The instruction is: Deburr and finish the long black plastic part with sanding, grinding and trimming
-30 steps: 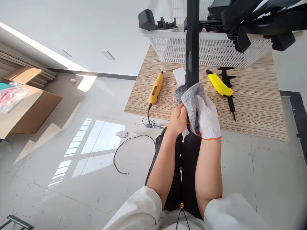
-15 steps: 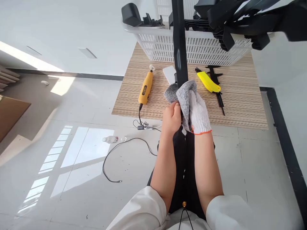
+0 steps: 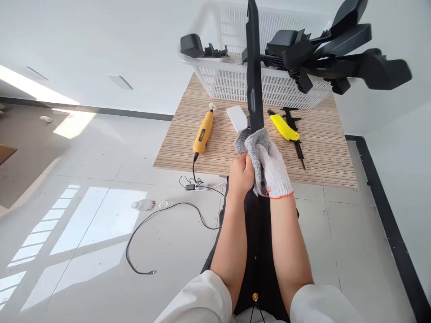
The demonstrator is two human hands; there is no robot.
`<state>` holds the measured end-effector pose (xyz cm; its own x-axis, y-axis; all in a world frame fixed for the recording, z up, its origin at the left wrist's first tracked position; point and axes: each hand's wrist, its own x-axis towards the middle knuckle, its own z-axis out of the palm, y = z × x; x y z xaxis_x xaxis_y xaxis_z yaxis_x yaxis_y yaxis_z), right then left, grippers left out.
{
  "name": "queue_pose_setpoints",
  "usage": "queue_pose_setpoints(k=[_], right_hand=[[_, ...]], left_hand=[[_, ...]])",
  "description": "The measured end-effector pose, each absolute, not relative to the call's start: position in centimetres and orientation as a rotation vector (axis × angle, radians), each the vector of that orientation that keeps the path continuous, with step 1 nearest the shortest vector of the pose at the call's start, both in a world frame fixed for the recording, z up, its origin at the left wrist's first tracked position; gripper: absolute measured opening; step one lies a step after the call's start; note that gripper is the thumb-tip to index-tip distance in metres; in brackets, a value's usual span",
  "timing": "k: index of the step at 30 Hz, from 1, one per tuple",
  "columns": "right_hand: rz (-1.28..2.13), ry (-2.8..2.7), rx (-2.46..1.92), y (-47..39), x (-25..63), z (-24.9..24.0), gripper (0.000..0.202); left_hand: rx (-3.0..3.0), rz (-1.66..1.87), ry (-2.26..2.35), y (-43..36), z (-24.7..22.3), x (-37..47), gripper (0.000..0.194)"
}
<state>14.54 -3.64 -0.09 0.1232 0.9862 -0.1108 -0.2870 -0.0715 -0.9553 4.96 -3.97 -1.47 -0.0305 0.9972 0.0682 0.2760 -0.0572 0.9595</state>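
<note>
A long black plastic part (image 3: pixel 254 80) points away from me over the table, its near end covered by a grey cloth (image 3: pixel 259 139). My bare left hand (image 3: pixel 241 172) is closed round the near end of this part, just below the cloth. In a white knit glove with an orange hem, my right hand (image 3: pixel 274 168) presses the cloth around the part. The gloved fingers are bent, and their tips are hidden in the cloth. Right of the hands lie a yellow utility knife (image 3: pixel 284 128) and a black caliper (image 3: pixel 295 134); to the left lies a yellow rotary tool (image 3: pixel 204 132).
A white plastic basket (image 3: pixel 222 83) stands at the table's back, with several black plastic parts (image 3: pixel 316 58) jutting out to the right. A white flat object (image 3: pixel 237 118) lies on the wooden table (image 3: pixel 178 148). On the floor are a black cable (image 3: pixel 144 220) and a plastic bottle (image 3: pixel 143 205).
The camera view has shifted, so the basket and table sit lower in the picture. Both hands keep their hold on the part and cloth; the right hand appears slightly closer to the left.
</note>
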Motion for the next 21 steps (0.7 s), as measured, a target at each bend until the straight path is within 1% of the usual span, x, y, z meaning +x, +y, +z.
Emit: queue_pose_setpoints(k=[8, 10, 13, 14, 16, 17, 18, 19, 21], right_hand=[[1.271, -0.843, -1.127, -3.5, 14.4, -0.1, 0.034], [1.265, -0.810, -1.106, -3.4, 14.3, -0.3, 0.032], [1.244, -0.697, -1.114, -3.4, 14.1, -0.7, 0.026], [1.246, -0.646, -1.114, -3.4, 14.1, -0.8, 0.025], [1.262, -0.588, -1.108, -3.3, 14.2, -0.9, 0.025], [1.259, -0.594, -1.106, -3.3, 14.3, -0.9, 0.025], [1.249, -0.611, -1.105, -3.2, 14.4, -0.8, 0.025], [1.243, -0.638, -1.097, -3.2, 14.4, -0.7, 0.024], [1.248, -0.700, -1.057, -3.2, 14.4, -0.4, 0.024]], left_hand=[[1.478, 1.129, 1.417, -3.8, -1.0, 5.2, 0.040], [1.435, 1.132, 1.358, -4.0, -0.7, 5.0, 0.035], [1.239, 1.084, 1.201, -4.2, -0.4, 4.3, 0.022], [1.163, 1.069, 1.144, -4.3, -0.4, 3.9, 0.028], [1.070, 1.061, 1.006, -4.4, -0.7, 3.3, 0.056], [1.061, 1.070, 0.929, -4.4, -1.0, 3.1, 0.066], [1.072, 1.085, 0.861, -4.4, -1.2, 2.9, 0.069], [1.100, 1.106, 0.813, -4.4, -1.5, 2.9, 0.065], [1.195, 1.193, 0.791, -4.4, -2.0, 3.1, 0.049]])
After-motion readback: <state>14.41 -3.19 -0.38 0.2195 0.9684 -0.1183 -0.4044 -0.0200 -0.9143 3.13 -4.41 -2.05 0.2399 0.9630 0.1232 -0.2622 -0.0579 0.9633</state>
